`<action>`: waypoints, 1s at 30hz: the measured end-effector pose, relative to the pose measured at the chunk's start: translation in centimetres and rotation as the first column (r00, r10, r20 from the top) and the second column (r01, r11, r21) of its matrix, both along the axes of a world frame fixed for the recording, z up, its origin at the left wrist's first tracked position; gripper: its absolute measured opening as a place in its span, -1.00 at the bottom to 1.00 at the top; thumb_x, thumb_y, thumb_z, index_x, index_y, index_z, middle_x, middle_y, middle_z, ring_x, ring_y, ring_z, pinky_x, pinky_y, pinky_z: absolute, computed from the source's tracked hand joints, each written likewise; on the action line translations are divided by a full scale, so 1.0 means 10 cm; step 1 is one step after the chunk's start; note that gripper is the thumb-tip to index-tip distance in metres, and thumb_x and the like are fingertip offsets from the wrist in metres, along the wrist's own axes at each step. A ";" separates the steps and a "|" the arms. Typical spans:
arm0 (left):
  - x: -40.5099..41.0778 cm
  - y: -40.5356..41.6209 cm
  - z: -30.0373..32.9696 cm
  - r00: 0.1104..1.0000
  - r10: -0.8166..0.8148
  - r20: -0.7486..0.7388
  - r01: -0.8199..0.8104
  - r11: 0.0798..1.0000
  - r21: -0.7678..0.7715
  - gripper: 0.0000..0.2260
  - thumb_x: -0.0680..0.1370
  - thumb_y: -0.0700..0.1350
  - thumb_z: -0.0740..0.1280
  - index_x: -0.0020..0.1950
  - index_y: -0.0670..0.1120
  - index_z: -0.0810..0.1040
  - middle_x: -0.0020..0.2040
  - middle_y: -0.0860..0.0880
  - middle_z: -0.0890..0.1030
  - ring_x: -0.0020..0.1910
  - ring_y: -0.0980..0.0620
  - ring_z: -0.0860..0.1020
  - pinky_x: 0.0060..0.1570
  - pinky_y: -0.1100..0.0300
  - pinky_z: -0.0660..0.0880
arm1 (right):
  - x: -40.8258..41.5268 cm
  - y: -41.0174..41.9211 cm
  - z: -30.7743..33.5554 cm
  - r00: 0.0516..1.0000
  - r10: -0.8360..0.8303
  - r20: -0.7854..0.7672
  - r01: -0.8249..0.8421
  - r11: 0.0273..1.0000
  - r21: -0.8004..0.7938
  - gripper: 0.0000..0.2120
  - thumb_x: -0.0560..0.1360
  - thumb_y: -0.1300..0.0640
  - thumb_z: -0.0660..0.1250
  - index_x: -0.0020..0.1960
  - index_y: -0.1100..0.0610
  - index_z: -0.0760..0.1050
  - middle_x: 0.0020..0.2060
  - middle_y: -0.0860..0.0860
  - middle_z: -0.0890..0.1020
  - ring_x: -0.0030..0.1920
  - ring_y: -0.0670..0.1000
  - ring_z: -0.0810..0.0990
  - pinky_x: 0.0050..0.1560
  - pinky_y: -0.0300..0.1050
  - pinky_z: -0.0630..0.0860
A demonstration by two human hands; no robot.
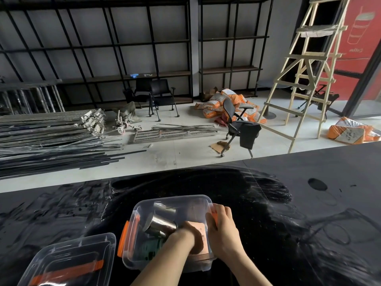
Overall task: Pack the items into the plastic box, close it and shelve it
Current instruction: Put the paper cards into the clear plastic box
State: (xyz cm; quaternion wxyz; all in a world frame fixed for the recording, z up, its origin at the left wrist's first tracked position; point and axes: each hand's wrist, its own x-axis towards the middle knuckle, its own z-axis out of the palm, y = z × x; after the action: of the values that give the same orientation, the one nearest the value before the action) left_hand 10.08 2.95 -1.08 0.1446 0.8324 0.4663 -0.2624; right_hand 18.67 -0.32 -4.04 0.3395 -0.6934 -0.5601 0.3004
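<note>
A clear plastic box (142, 209) with orange latches stands open on the black table near the front edge. Inside lie a shiny metal cup (162, 222), a green item (157, 245) and a pinkish flat item (199, 230). My left hand (185, 234) reaches down into the box and rests on the pinkish item; its fingers are hidden. My right hand (221, 228) grips the box's right rim over the orange latch. The clear lid (68, 259) with an orange handle lies on the table to the left of the box.
The black table (288, 213) stretches right and left, smeared with dust. Beyond it the floor holds metal rods (51, 141), office chairs (239, 124), orange sacks (222, 104) and a wooden ladder (305, 79). Black shelving (144, 48) lines the back wall.
</note>
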 end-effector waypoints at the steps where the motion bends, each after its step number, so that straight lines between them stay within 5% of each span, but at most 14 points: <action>1: -0.03 -0.02 0.00 0.997 0.015 -0.082 -0.017 0.999 -0.035 -0.65 0.67 -0.21 0.04 0.45 -0.23 0.33 0.33 -0.23 0.41 0.44 -0.13 0.31 0.15 0.38 0.26 | 0.00 0.00 0.00 1.000 0.000 0.003 0.000 1.000 -0.001 -0.71 0.64 -0.06 0.11 0.32 -0.05 0.39 0.25 -0.09 0.42 0.04 0.05 0.59 0.11 0.12 0.54; 4: -0.13 0.07 -0.12 0.975 0.091 -0.204 -0.087 0.996 0.028 -0.69 0.64 -0.12 0.14 0.32 -0.20 0.49 0.23 -0.18 0.56 0.24 -0.14 0.51 0.24 0.03 0.42 | 0.02 0.00 -0.01 1.000 0.004 0.005 -0.004 1.000 0.002 -0.71 0.64 -0.06 0.11 0.32 -0.06 0.39 0.26 -0.08 0.42 0.04 0.04 0.58 0.10 0.08 0.53; 9: -0.27 0.12 -0.07 0.972 0.226 0.071 -0.236 0.934 0.267 -0.73 0.50 -0.11 0.43 0.17 -0.13 0.61 0.06 -0.13 0.65 0.05 -0.12 0.63 -0.03 0.04 0.58 | 0.07 0.04 -0.02 0.999 0.036 -0.001 -0.036 0.999 0.036 -0.67 0.62 -0.16 0.12 0.29 -0.09 0.45 0.21 -0.13 0.46 0.08 -0.03 0.56 0.12 0.02 0.54; 12: -0.38 0.14 0.03 0.968 0.118 0.220 -0.152 0.977 0.149 -0.57 0.37 -0.07 0.56 0.21 0.02 0.55 0.09 -0.05 0.62 0.07 -0.09 0.61 -0.06 0.08 0.51 | 0.22 0.09 -0.03 0.989 -0.008 -0.145 0.025 0.993 0.117 -0.71 0.62 -0.19 0.05 0.01 -0.16 0.52 0.01 -0.16 0.58 0.03 -0.12 0.53 0.10 -0.01 0.52; 14: -0.44 0.13 0.03 0.984 0.073 0.165 -0.094 0.988 0.123 -0.42 0.31 -0.22 0.57 0.28 0.05 0.49 0.16 -0.03 0.55 0.14 -0.10 0.56 -0.07 0.08 0.46 | 0.37 0.12 -0.10 0.981 -0.096 -0.168 0.117 0.986 0.121 -0.60 0.64 -0.17 0.00 0.03 -0.02 0.56 -0.06 -0.10 0.60 0.00 -0.07 0.55 0.05 -0.03 0.48; 18: -0.45 0.11 -0.14 0.996 -0.049 0.068 0.037 0.985 0.171 -0.44 0.36 -0.26 0.52 0.31 -0.09 0.42 0.15 -0.11 0.49 0.15 -0.18 0.54 0.07 -0.02 0.52 | 0.60 0.13 -0.42 0.973 -0.146 0.179 0.159 0.986 -0.060 -0.48 0.62 -0.22 -0.05 0.41 -0.02 0.44 0.37 0.03 0.51 0.34 0.09 0.48 0.31 0.04 0.42; 21: -0.46 0.16 -0.20 0.994 -0.090 0.058 0.078 0.980 0.181 -0.36 0.33 -0.08 0.57 0.33 -0.06 0.38 0.14 -0.09 0.48 0.14 -0.15 0.54 0.13 -0.07 0.54 | 0.65 0.09 -0.69 0.887 0.052 0.460 0.013 0.991 -0.135 -0.37 0.61 -0.26 -0.03 0.61 -0.02 0.07 0.62 0.06 0.08 0.62 0.09 -0.04 0.60 0.06 -0.02; 24: -0.48 0.19 -0.27 0.991 -0.110 0.070 0.095 0.978 0.187 -0.29 0.30 -0.03 0.59 0.35 -0.05 0.32 0.16 -0.09 0.46 0.16 -0.13 0.52 0.14 -0.09 0.53 | 0.65 0.03 -0.89 0.777 0.127 0.616 -0.035 0.987 -0.160 -0.27 0.58 -0.32 -0.06 0.62 -0.05 -0.21 0.62 0.07 -0.20 0.59 0.13 -0.33 0.58 0.15 -0.30; 30: -0.51 0.22 -0.35 0.994 -0.096 0.044 0.088 0.985 0.151 -0.18 0.28 0.05 0.59 0.38 0.03 0.18 0.28 -0.14 0.36 0.23 -0.19 0.48 0.16 -0.21 0.48 | 0.60 0.02 -1.00 0.714 0.089 0.694 -0.010 0.993 -0.117 -0.28 0.58 -0.33 -0.13 0.60 -0.04 -0.29 0.60 0.09 -0.24 0.58 0.16 -0.36 0.57 0.22 -0.30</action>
State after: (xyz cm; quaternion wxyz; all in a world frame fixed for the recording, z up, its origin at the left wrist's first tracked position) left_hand 4.94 5.14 -4.60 0.0819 0.8680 0.4416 -0.2120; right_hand 24.64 -0.14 -14.03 0.0582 -0.7569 -0.6486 0.0547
